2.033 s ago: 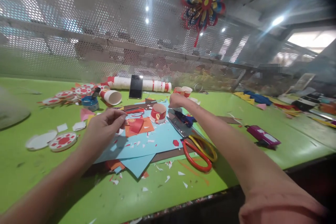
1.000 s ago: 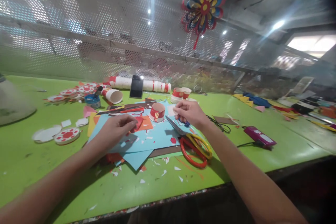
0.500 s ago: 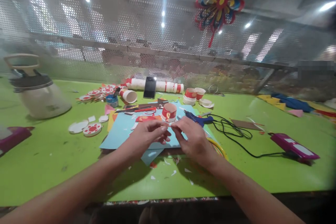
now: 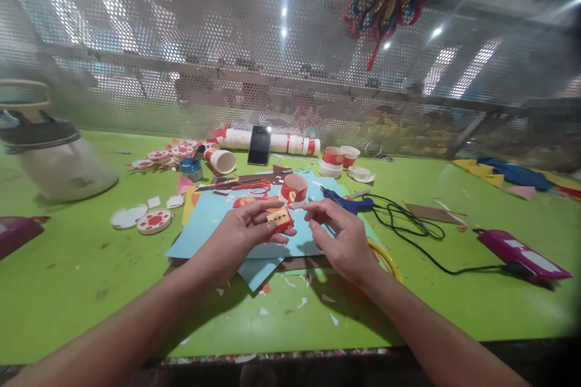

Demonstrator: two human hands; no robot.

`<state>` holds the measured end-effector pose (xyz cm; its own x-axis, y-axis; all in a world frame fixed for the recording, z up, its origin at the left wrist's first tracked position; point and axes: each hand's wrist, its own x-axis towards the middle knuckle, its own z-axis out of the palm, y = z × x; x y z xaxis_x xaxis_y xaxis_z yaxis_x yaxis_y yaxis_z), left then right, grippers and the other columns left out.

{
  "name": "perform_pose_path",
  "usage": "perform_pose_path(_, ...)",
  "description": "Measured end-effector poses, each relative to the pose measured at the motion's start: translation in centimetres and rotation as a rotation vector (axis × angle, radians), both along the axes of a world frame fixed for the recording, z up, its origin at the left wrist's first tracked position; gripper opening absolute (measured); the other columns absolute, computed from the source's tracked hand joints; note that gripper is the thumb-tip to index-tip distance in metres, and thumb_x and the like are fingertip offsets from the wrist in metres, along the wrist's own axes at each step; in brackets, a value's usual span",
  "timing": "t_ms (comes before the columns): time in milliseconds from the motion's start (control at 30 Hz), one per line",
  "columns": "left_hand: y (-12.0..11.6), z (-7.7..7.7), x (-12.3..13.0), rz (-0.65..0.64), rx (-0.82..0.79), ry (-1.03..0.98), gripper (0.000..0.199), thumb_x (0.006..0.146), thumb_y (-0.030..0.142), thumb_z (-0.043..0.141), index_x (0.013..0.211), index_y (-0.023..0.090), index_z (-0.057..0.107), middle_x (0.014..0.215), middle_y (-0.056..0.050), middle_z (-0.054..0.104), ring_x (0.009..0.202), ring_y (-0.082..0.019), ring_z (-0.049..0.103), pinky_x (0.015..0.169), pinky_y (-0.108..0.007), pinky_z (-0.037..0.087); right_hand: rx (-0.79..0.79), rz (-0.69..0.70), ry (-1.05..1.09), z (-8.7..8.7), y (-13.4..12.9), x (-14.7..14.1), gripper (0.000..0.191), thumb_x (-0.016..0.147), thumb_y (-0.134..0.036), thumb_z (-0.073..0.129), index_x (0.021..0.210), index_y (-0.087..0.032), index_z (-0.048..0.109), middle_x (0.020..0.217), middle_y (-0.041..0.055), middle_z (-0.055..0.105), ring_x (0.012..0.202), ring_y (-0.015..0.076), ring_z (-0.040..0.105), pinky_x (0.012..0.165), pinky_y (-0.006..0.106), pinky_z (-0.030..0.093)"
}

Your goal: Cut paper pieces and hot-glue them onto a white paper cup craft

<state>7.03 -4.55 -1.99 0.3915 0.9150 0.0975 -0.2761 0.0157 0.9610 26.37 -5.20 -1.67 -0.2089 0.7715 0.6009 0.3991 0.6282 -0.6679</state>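
My left hand (image 4: pixel 247 227) pinches a small red-and-yellow paper piece (image 4: pixel 280 219) with dark printed marks, its thumb on the near side and fingers behind. To its right, my right hand (image 4: pixel 340 236) is curved with thumb and forefinger apart, and nothing shows between them. Just beyond both hands a cut-down red-and-white paper cup (image 4: pixel 294 190) stands upright on light-blue paper (image 4: pixel 204 236). A blue glue gun (image 4: pixel 347 201) lies beyond my right hand, and red-handled scissors (image 4: pixel 254 186) rest behind the left one.
Back on the green table (image 4: pixel 136 290) lie a white-and-red tube (image 4: pixel 290 142), a phone (image 4: pixel 259 145) and several paper cups (image 4: pixel 332 157). At left are a large jug (image 4: pixel 63 163) and a patterned disc (image 4: pixel 154 221). A black cord runs to a purple device (image 4: pixel 521 252) at right.
My left hand has turned, so the red-and-yellow paper piece now shows its printed face. My right hand has moved slightly away to the right, its fingertips parting. The view has shifted a little.
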Motion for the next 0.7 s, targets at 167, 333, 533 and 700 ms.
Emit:
perform_pose_path(167,-0.01,0.16,0.01,-0.019,-0.044,0.056,0.036,0.078,0.024,0.069,0.112,0.017,0.059,0.092,-0.004,0.073,0.076,-0.017,0.07,0.077,-0.029,0.054,-0.343,0.015,0.073,0.18,0.28,-0.23,0.018,0.085,-0.03,0.055,0.088,-0.015,0.065,0.073,0.0012,0.061,0.061,0.0111,0.051,0.058,0.025,0.043)
perform_pose_path(333,-0.09,0.46,0.22,-0.018,-0.085,0.143,0.041,0.074,0.027,0.071,0.11,0.014,0.057,0.072,-0.003,0.071,0.069,-0.017,0.07,0.072,-0.03,0.053,-0.455,0.149,0.107,0.24,0.06,-0.46,0.019,0.083,-0.034,0.059,0.08,-0.016,0.065,0.07,-0.0007,0.06,0.059,0.0096,0.048,0.058,0.023,0.041)
perform_pose_path(533,-0.21,0.47,0.35,-0.009,-0.057,0.209,0.043,0.072,0.032,0.07,0.108,0.014,0.057,0.068,-0.001,0.068,0.064,-0.016,0.067,0.069,-0.031,0.051,-0.62,0.151,0.173,0.5,-0.04,-0.52,0.025,0.079,-0.039,0.063,0.071,-0.016,0.059,0.052,-0.0051,0.049,0.047,0.0077,0.041,0.045,0.021,0.033)
perform_pose_path(700,-0.08,-0.16,0.49,0.105,-0.008,0.331,0.034,0.074,0.033,0.064,0.101,0.015,0.053,0.066,0.0,0.062,0.061,-0.016,0.061,0.059,-0.03,0.048,-0.713,0.093,0.175,0.58,0.25,-0.2,0.031,0.077,-0.045,0.063,0.067,-0.017,0.055,0.053,-0.0042,0.052,0.042,0.0068,0.041,0.037,0.019,0.032)
